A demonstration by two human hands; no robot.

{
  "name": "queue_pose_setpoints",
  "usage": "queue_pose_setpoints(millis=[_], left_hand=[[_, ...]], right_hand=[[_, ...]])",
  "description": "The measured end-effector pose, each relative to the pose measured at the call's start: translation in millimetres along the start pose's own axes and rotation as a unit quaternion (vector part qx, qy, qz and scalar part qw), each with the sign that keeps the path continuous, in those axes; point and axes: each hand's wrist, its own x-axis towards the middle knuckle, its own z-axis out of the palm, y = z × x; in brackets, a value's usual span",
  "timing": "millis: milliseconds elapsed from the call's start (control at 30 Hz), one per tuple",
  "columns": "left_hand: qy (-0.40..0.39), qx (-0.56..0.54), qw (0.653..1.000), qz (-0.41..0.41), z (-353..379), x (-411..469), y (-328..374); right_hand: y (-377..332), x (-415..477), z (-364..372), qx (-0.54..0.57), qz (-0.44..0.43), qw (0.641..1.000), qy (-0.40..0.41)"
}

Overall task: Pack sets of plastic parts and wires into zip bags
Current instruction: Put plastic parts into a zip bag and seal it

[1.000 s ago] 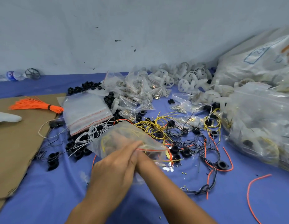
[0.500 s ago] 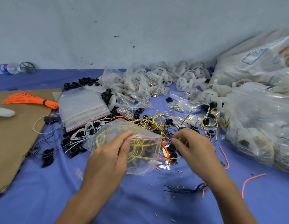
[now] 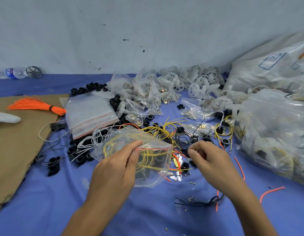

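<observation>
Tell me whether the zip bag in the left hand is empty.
No: the zip bag pinched by the left hand holds coiled yellow wires.

My one head camera looks forward and down, close over my left hand (image 3: pixel 117 167) and right hand (image 3: pixel 214 164), wall (image 3: pixel 148 31) beyond.

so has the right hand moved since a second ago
Yes. The right hand left the zip bag held by the left hand and went right, toward the black wires, where it pinches a black part.
</observation>
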Motion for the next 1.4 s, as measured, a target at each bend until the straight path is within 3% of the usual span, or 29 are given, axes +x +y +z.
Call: queue_pose_setpoints(millis=[67, 100, 167, 300, 400, 533, 667, 733, 800, 900, 967, 1000, 1067, 1133, 1233, 1400], left_hand=[[-0.001, 0.003, 1.000, 0.002, 0.9, 0.5, 1.9], [-0.003, 0.008, 1.000, 0.004, 1.3, 0.5, 3.1], [-0.007, 0.023, 1.000, 0.009, 2.4, -0.1, 5.6], [-0.011, 0.030, 0.999, 0.007, 1.8, -4.2, 5.5], [-0.006, 0.034, 0.999, -0.003, -2.8, -5.9, 4.1], [-0.011, 0.038, 0.999, -0.013, -5.1, -6.8, 3.0], [-0.004, 0.022, 1.000, -0.015, -5.8, -5.1, 0.8], [0.002, 0.015, 1.000, -0.012, -6.7, -3.3, 0.6], [0.007, 0.018, 1.000, -0.008, -8.1, -1.8, 1.7], [-0.001, 0.011, 1.000, -0.015, -8.7, -3.2, 2.4], [-0.002, 0.004, 1.000, -0.019, -9.4, -4.6, 1.6], [-0.001, 0.000, 1.000, -0.021, -9.2, -4.9, 1.5], [-0.002, -0.007, 1.000, -0.024, -8.5, -5.1, 2.7], [-0.009, -0.008, 1.000, -0.026, -8.3, -5.1, 4.0], [-0.015, -0.003, 0.999, -0.033, -10.1, -6.5, 3.7], [-0.019, 0.010, 0.999, -0.042, -14.2, -7.0, 4.1]], right_hand=[[-24.2, -15.7, -13.0, 0.187, -0.011, 0.975, -0.123], [-33.8, -22.2, -11.2, 0.223, -0.030, 0.959, -0.171], [-51.6, -26.8, 7.4, 0.208, -0.074, 0.959, -0.178], [-76.9, -5.6, 64.0, 0.104, -0.089, 0.986, -0.099], [-90.2, 8.2, 85.9, 0.045, -0.157, 0.986, -0.036], [-96.5, 10.7, 87.6, -0.023, -0.180, 0.977, -0.108], [-96.1, 4.4, 66.7, 0.005, -0.216, 0.963, -0.163], [-93.4, 0.9, 45.5, 0.053, -0.229, 0.945, -0.228], [-84.0, 6.6, 16.4, 0.126, -0.184, 0.936, -0.271], [-46.6, 35.3, -22.4, 0.141, -0.107, 0.975, -0.130], [-8.4, 64.0, -37.7, -0.011, -0.023, 1.000, 0.009], [11.3, 77.4, -42.4, -0.114, 0.025, 0.992, 0.050], [46.7, 99.8, -43.2, -0.245, 0.103, 0.963, 0.043], [67.4, 114.9, -35.5, -0.286, 0.122, 0.950, -0.024], [77.8, 124.7, -24.7, -0.276, 0.128, 0.949, -0.084], [78.1, 126.5, -34.6, -0.240, 0.120, 0.963, -0.018]])
